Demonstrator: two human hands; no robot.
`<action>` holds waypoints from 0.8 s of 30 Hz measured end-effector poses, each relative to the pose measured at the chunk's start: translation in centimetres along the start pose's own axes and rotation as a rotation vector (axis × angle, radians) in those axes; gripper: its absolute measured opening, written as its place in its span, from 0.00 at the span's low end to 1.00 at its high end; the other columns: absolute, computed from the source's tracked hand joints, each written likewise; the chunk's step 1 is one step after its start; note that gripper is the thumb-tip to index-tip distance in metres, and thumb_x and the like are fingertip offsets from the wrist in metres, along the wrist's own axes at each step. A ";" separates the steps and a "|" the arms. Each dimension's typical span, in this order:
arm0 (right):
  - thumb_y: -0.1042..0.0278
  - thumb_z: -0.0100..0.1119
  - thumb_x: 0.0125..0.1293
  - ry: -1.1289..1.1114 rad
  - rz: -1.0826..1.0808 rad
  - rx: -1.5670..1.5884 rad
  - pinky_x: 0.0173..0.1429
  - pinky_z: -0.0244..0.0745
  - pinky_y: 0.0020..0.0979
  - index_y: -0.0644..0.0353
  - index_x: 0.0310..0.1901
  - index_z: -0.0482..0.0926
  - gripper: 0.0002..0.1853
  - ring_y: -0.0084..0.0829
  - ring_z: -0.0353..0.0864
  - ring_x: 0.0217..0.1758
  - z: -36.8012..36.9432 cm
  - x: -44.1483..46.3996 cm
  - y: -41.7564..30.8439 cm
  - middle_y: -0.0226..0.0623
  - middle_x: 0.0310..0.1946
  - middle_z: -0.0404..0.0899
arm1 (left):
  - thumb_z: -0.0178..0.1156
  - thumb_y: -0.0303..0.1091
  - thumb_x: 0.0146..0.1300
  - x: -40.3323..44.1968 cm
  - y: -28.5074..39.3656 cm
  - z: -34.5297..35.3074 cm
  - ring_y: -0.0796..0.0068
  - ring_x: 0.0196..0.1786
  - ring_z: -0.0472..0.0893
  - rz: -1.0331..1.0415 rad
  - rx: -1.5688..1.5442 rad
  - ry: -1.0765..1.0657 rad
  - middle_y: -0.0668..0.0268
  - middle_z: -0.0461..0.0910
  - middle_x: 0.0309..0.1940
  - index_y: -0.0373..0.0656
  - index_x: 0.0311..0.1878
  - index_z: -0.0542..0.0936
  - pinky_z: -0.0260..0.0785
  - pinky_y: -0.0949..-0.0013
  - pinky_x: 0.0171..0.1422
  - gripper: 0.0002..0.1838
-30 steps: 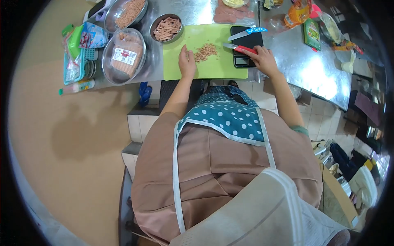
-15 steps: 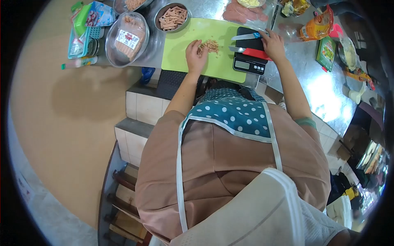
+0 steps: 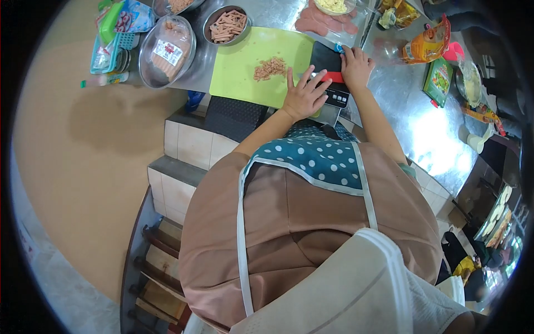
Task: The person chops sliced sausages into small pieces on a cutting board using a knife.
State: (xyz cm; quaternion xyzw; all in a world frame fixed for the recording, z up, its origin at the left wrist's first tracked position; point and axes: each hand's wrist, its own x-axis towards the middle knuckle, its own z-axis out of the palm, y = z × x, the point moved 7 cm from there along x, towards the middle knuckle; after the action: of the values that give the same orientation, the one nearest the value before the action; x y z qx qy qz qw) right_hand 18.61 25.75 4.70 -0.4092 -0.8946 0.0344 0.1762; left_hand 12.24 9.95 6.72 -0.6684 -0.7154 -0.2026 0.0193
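My left hand (image 3: 306, 99) has its fingers spread over the left part of a black digital scale (image 3: 325, 57), hiding much of it. On the scale lies a knife with a red handle (image 3: 335, 77), its blade mostly covered by my left fingers. My right hand (image 3: 357, 68) rests at the scale's right side, fingers stretched out, near the red handle's end. By its fingertips shows a blue knife handle (image 3: 339, 48); its blade cannot be made out. Left of my hands, a small pile of chopped pinkish pieces (image 3: 270, 69) sits on a lime-green cutting board (image 3: 236, 75).
At the board's far left stands a metal bowl (image 3: 207, 32) of pink strips, beside a bowl with packaged sausages (image 3: 167, 53). A blue basket (image 3: 99, 65) is at the left. An orange pouch (image 3: 427, 44) and a green box (image 3: 438, 82) stand on the right counter (image 3: 401, 103).
My left hand has left the chopped pile and moved right, over the scale, with fingers spreading. My right hand has shifted off the knives to the scale's side. The scale is slightly turned.
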 end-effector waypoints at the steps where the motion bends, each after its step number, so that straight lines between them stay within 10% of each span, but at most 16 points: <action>1: 0.59 0.59 0.59 0.025 0.010 0.018 0.54 0.61 0.45 0.42 0.49 0.77 0.15 0.31 0.73 0.48 0.1 0.4 -0.1 0.27 0.43 0.74 | 0.56 0.51 0.61 0.1 -0.3 0.6 0.62 0.72 0.56 -0.024 -0.037 -0.031 0.75 0.62 0.68 0.59 0.61 0.73 0.32 0.24 0.66 0.24; 24: 0.64 0.53 0.66 -0.013 0.306 0.706 0.50 0.73 0.37 0.56 0.54 0.75 0.16 0.47 0.79 0.48 -1.2 -2.0 -1.3 0.49 0.45 0.79 | 0.49 0.60 0.63 2.2 -2.8 2.4 0.57 0.75 0.48 -0.031 0.037 -0.132 0.70 0.55 0.72 0.61 0.70 0.62 0.34 0.24 0.67 0.33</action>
State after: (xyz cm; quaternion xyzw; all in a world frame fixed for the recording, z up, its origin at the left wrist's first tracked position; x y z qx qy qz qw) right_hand 19.25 23.27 5.52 -0.4520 -0.7573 0.3690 0.2933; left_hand 9.87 12.72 4.42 -0.6686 -0.7291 -0.1450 -0.0187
